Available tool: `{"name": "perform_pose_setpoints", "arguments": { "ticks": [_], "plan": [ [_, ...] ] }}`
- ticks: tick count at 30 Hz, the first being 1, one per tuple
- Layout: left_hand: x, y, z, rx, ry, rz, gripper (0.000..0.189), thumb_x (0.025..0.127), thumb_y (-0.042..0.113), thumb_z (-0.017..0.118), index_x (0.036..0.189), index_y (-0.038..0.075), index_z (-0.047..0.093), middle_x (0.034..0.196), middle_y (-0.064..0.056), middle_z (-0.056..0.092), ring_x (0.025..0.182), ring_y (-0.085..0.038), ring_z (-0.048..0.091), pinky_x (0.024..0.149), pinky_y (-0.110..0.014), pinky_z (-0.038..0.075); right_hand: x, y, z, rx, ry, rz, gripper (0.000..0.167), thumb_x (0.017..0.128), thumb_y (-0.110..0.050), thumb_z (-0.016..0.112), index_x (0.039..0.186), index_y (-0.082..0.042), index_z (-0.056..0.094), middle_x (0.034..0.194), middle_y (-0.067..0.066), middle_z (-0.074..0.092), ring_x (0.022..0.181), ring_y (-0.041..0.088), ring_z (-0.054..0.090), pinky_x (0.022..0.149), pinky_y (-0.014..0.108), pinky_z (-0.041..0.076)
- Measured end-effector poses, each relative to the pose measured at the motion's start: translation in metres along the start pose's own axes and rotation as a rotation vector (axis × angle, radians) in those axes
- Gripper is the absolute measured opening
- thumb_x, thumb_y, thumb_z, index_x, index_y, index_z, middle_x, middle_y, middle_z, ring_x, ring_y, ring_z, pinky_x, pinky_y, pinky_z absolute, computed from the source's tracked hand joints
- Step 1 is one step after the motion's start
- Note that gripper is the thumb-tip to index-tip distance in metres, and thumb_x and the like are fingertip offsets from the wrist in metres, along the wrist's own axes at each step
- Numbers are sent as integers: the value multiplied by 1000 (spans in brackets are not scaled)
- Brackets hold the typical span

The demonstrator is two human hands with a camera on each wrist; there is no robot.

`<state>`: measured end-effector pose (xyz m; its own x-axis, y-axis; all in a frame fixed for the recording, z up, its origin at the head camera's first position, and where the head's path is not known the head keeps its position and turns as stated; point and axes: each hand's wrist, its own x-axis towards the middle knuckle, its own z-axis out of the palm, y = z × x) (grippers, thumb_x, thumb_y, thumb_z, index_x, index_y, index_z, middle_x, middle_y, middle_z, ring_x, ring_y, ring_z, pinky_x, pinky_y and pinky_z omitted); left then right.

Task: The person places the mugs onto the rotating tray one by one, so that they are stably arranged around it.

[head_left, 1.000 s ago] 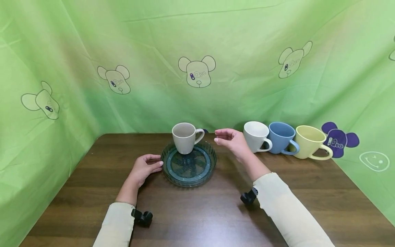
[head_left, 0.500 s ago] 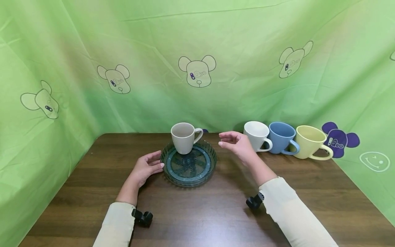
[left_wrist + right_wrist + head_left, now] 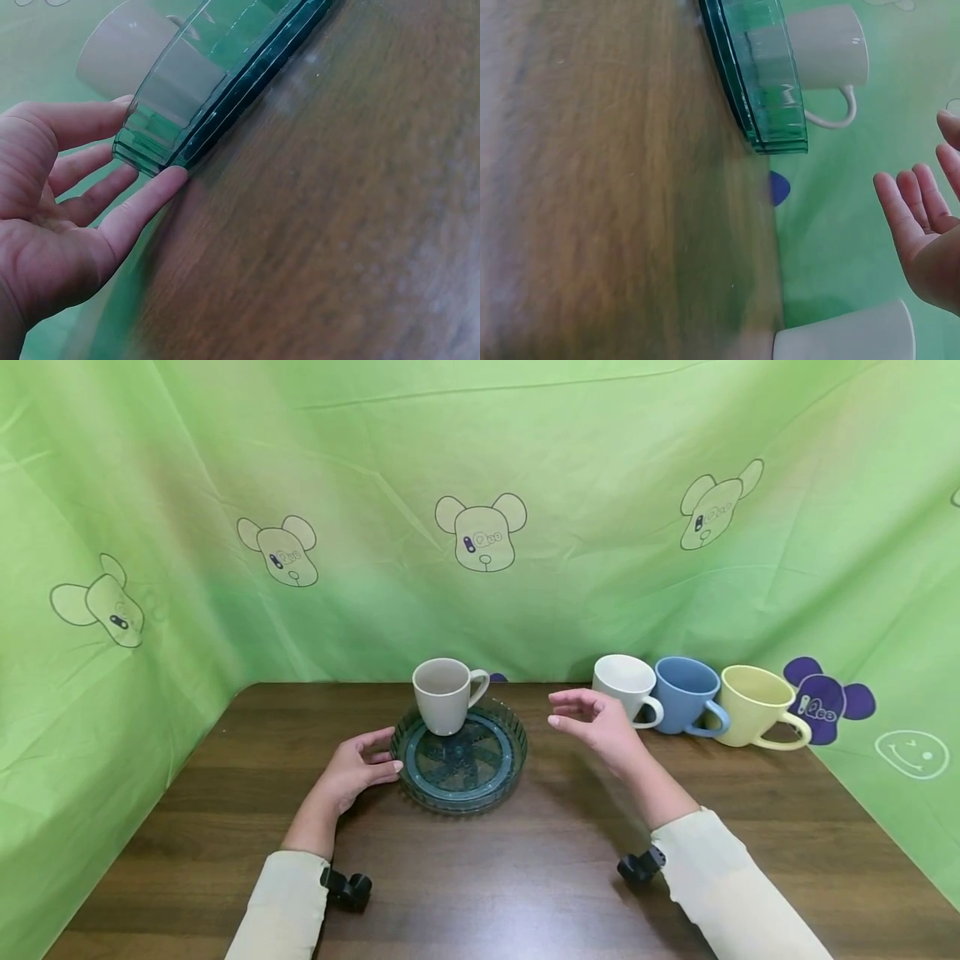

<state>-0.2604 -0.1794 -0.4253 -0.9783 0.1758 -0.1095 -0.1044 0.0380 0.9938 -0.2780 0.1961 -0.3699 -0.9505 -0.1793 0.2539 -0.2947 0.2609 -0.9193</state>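
A greyish-beige mug (image 3: 442, 700) stands upright in a round green-tinted glass dish (image 3: 510, 777), toward its back, with its handle to the right. My left hand (image 3: 358, 770) is at the dish's left side. In the left wrist view, its thumb (image 3: 154, 196) and index finger touch the dish's outer wall, and the other fingers are loosely extended. My right hand (image 3: 596, 727) is in the air to the right of the dish, fingers slightly bent, holding nothing. It is in front of a white mug (image 3: 622, 681), partly covering it in the head view.
A blue mug (image 3: 684, 693) and a yellow mug (image 3: 752, 706) stand in a row with the white one at the back right of the brown wooden table (image 3: 465, 893). A green printed cloth (image 3: 360, 593) hangs behind the table's back edge.
My right hand has moved right and toward me, away from the dish. The beige mug has shifted slightly left while the dish's outline stays put. My left thumb has moved slightly right.
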Motion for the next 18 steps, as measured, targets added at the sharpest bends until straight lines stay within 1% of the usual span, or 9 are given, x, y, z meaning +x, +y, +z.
{"name": "perform_pose_setpoints", "arguments": {
  "ticks": [4, 7, 10, 14, 18],
  "plan": [
    [0, 0, 1, -4, -5, -5, 67, 86, -11, 66, 147, -1, 39, 149, -20, 33, 119, -33, 45, 83, -32, 58, -7, 2, -5, -20, 15, 0, 40, 86, -8, 75, 121, 6, 62, 108, 3, 69, 101, 13, 62, 84, 18, 51],
    [0, 0, 2, -8, -12, 1, 68, 86, -14, 65, 147, -2, 38, 147, -21, 33, 117, -32, 45, 82, -33, 58, -12, 4, -10, -25, 25, -4, 40, 86, -10, 75, 121, 6, 62, 105, -5, 69, 100, 9, 61, 84, 17, 50],
    [-1, 0, 2, -14, -19, 10, 69, 86, -15, 63, 148, -2, 36, 146, -23, 32, 118, -34, 43, 83, -34, 58, -16, 4, -14, -12, 31, -10, 41, 87, -10, 74, 122, 7, 61, 103, -8, 69, 100, 8, 61, 85, 16, 49],
    [-2, 1, 3, -20, -15, 9, 70, 86, -16, 63, 148, -2, 35, 144, -24, 32, 119, -35, 42, 83, -35, 58, -21, 4, -19, -15, 43, -7, 42, 87, -12, 75, 122, 7, 61, 102, -10, 69, 102, 11, 61, 85, 16, 48],
    [-4, 2, 4, -23, -3, 4, 70, 86, -16, 63, 148, -1, 35, 143, -23, 33, 118, -34, 42, 84, -36, 58, -27, 5, -25, -14, 57, -8, 41, 87, -10, 74, 122, 8, 61, 101, -13, 68, 101, 11, 62, 81, 16, 51]
  ]
}}
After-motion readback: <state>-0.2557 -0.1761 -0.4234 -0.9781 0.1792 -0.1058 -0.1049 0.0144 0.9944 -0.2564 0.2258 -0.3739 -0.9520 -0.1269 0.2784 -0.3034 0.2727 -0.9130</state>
